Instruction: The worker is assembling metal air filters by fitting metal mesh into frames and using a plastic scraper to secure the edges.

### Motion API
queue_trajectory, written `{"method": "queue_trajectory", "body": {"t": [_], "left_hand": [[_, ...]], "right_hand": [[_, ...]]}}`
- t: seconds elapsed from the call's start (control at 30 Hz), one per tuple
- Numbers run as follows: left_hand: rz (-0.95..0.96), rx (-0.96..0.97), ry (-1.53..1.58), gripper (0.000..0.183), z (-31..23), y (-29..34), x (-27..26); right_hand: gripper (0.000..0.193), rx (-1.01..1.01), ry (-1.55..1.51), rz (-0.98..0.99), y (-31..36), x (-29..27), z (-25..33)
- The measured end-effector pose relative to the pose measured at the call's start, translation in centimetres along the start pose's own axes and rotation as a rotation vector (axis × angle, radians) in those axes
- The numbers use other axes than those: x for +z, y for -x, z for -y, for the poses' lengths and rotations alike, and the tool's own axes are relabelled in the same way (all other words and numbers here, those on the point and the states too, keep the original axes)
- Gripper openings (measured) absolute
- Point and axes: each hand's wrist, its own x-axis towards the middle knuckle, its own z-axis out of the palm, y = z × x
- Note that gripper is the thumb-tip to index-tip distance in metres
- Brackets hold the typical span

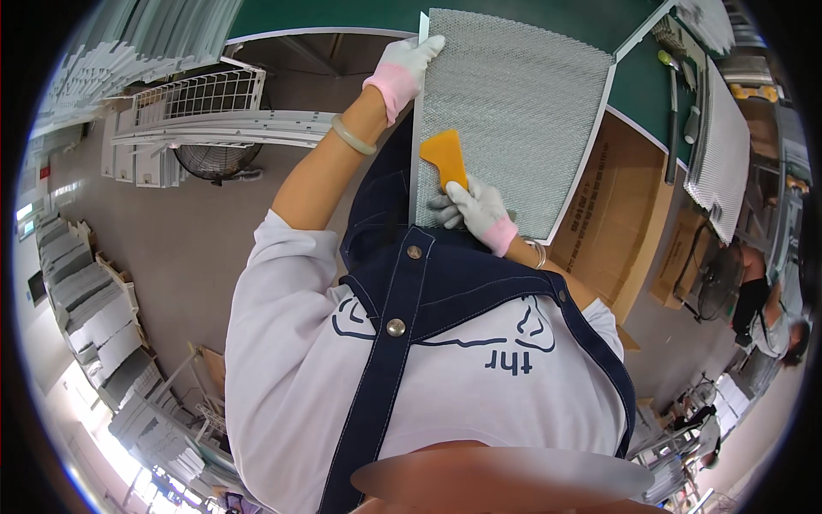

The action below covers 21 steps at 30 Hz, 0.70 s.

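Observation:
A silver metal mesh panel (522, 111) extends from my lap onto the green table, with pale metal frame strips along its left and right sides. My left hand (407, 73), in a white glove with a pink cuff, is closed around the panel's left edge near the far end, thumb on top. Over the near end of the mesh, my gloved right hand (479, 210) grips an orange plastic scraper (446, 158) by its narrow end. The scraper's wide blade points away from me, by the left frame strip (417, 163).
A cardboard box (612, 193) stands right of the panel. Hand tools, including a dark-handled one (672, 120), lie on the green table (638, 90), beside more mesh panels (723, 146). White frame strips (227, 128) and a floor fan (218, 161) are at left. Other people are far right.

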Motion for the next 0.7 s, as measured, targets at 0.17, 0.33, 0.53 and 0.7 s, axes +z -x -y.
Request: {"method": "queue_trajectory", "body": {"t": [0.17,0.33,0.53,0.7], "left_hand": [[-0.077,0.035,0.071,0.049,1.0,-0.5,0.1],[-0.094,0.052,0.125,0.048,1.2,-0.2,0.2],[-0.077,0.009,0.198,0.045,0.8,0.0,0.6],[-0.131,0.002,0.248,0.043,1.4,-0.3,0.6]], "right_hand": [[0.019,0.15,-0.078,-0.018,2.4,-1.5,-0.2],[0.022,0.308,0.07,0.213,0.8,-3.6,2.6],[0.024,0.224,0.703,0.201,-1.4,-1.4,4.7],[0.03,0.091,0.848,0.162,-3.0,-1.2,3.8]]}}
